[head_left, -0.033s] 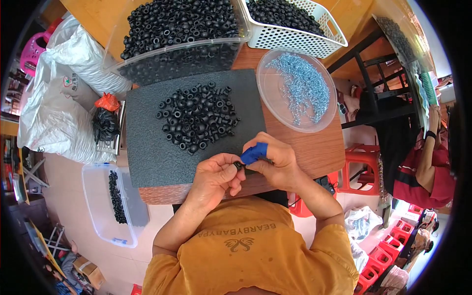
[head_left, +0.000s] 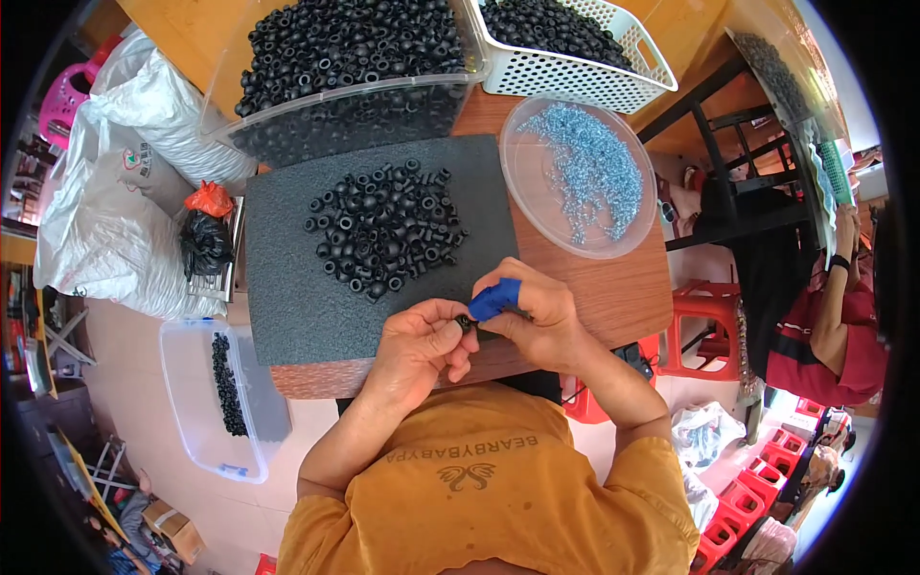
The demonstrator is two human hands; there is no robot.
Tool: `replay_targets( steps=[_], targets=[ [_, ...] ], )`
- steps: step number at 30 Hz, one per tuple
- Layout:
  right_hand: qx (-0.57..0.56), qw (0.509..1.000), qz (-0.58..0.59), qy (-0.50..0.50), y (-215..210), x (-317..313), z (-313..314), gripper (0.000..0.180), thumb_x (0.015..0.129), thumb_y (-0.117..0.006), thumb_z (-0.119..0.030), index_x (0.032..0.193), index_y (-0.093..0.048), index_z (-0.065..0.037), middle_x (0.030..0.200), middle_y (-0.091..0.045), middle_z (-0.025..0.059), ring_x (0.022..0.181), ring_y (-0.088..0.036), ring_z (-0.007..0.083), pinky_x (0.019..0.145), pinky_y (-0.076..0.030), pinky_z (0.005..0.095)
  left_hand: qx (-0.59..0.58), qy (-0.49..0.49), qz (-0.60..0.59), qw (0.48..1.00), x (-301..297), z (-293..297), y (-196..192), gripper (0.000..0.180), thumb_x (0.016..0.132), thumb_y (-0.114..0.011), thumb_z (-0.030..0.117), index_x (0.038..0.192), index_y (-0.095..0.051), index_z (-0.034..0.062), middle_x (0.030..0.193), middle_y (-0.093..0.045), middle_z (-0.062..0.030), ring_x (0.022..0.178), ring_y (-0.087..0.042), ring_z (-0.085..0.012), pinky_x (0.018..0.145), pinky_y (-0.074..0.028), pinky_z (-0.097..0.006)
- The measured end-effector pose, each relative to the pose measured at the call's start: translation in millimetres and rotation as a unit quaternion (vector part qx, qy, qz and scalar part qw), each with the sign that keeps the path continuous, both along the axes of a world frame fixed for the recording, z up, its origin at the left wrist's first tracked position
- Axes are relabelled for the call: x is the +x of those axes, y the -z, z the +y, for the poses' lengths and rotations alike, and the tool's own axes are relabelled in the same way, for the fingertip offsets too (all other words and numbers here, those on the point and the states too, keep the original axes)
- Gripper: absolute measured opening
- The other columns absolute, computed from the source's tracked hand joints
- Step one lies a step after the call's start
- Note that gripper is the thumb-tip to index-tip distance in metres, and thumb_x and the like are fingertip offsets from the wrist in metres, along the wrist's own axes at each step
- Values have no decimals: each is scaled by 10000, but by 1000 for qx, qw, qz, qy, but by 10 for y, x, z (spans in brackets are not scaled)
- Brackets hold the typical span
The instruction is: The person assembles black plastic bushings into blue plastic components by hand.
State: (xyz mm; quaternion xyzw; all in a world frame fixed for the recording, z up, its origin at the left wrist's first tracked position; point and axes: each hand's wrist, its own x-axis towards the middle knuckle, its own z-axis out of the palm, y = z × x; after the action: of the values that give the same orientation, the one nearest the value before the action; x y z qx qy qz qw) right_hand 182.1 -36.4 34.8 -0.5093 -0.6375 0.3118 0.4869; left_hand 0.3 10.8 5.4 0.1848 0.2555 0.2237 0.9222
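Note:
My left hand [head_left: 419, 347] pinches a small black hollow rubber part [head_left: 465, 323] between thumb and fingers, over the front edge of the table. Close against it on the right, my right hand [head_left: 539, 319] has its thumb and index finger pressed together at the part. Blue tape [head_left: 496, 298] wraps that index finger, and whatever the fingertips hold is too small to make out. Beyond my hands, a heap of similar black parts [head_left: 388, 230] lies on a dark grey foam mat [head_left: 287, 278]. A round clear tray [head_left: 529, 213] of tiny pale blue pieces [head_left: 599, 172] sits at the right.
A large clear bin [head_left: 355, 101] and a white perforated basket [head_left: 575, 84], both full of black parts, stand at the back. White sacks [head_left: 125, 211] are at the left, above a clear box [head_left: 206, 467] on the floor. A co-worker's arm [head_left: 832, 307] and red stools [head_left: 704, 331] are at right.

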Motion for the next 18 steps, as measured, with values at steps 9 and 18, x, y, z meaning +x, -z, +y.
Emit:
replay_targets(
  steps=[9, 18],
  targets=[
    [22, 1000, -16, -9, 42, -8, 26, 176, 700, -707, 62, 818, -611, -26, 851, -607, 57, 758, -573, 204, 618, -458, 297, -1, 0, 3, 1000, -7, -16, 20, 184, 906, -577, 71, 1061, -558, -27, 814, -622, -144, 600, -558, -136, 510, -457, -271],
    [39, 997, -59, -30, 67, -15, 31, 262, 648, -715, 78, 863, -607, -28, 878, -589, 110, 792, -570, 295, 645, -471, 367, 39, -5, 45, 998, -7, -37, 51, 161, 903, -581, 65, 1032, -569, -30, 795, -625, -123, 567, -544, -112, 486, -449, -238]
  ],
)
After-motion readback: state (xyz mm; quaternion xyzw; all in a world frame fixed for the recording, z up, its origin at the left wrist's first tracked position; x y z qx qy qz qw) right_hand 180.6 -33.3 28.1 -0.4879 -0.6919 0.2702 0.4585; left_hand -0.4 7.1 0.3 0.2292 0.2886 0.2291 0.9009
